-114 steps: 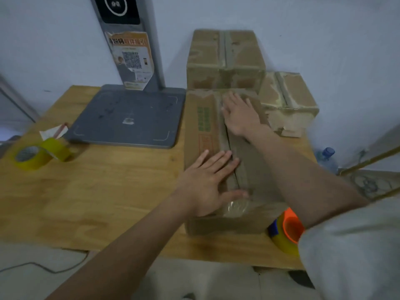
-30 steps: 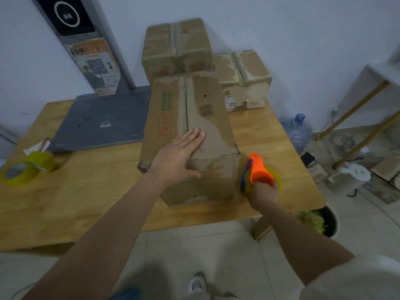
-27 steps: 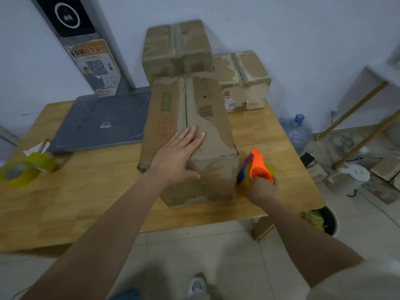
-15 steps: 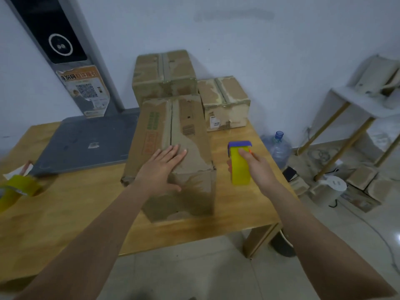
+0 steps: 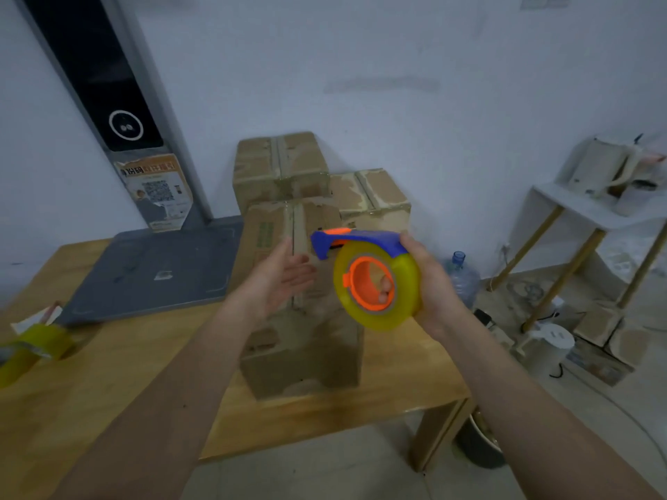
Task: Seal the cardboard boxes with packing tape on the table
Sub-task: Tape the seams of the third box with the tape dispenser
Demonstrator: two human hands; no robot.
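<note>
A long cardboard box (image 5: 303, 351) lies on the wooden table (image 5: 108, 384), a tape strip running down its top seam. My right hand (image 5: 431, 283) grips a yellow tape roll in a blue and orange dispenser (image 5: 375, 279), held up in the air above the box. My left hand (image 5: 285, 276) hovers just left of the dispenser with its palm up and fingers relaxed, holding nothing. Two more taped boxes stand behind: a taller box (image 5: 279, 167) against the wall and a smaller box (image 5: 371, 196) to its right.
A grey platform scale (image 5: 151, 272) with a tall post (image 5: 108, 102) fills the table's back left. A second yellow tape roll (image 5: 32, 348) lies at the left edge. Off the table's right side are a water bottle (image 5: 462, 276), a white shelf (image 5: 592, 211) and floor clutter.
My left hand has lifted off the long box and turned palm up. My right hand has raised the dispenser and turned it so the roll's open side faces me.
</note>
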